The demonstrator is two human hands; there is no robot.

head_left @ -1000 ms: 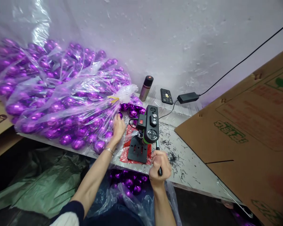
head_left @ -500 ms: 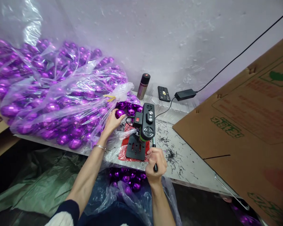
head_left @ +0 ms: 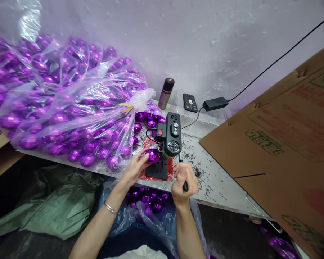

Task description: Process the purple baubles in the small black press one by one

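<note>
Between its fingertips my left hand [head_left: 137, 166] holds a shiny purple faceted ball ornament [head_left: 152, 155], just above the base plate and beside the head of a small black bench machine [head_left: 174, 135]. My right hand [head_left: 185, 180] is wrapped round the black-gripped lever handle [head_left: 185, 186] at the machine's right side. The machine has a red switch [head_left: 160, 132] and a slotted black base [head_left: 157, 172] on red plastic film [head_left: 170, 169]. Several loose purple balls [head_left: 137, 127] lie on the table behind my left hand.
A large clear bag of purple balls [head_left: 70, 104], tied with yellow, fills the left. Behind stand a tumbler [head_left: 166, 94], a phone [head_left: 190, 103] and a power adapter [head_left: 215, 104]. Black scraps [head_left: 205, 180] litter the table beside a large carton [head_left: 275, 151]. More balls [head_left: 147, 198] sit in an open bag below.
My left hand has picked a purple ball from the pile and carried it right and toward me to the machine. My right hand has stayed on the lever.
</note>
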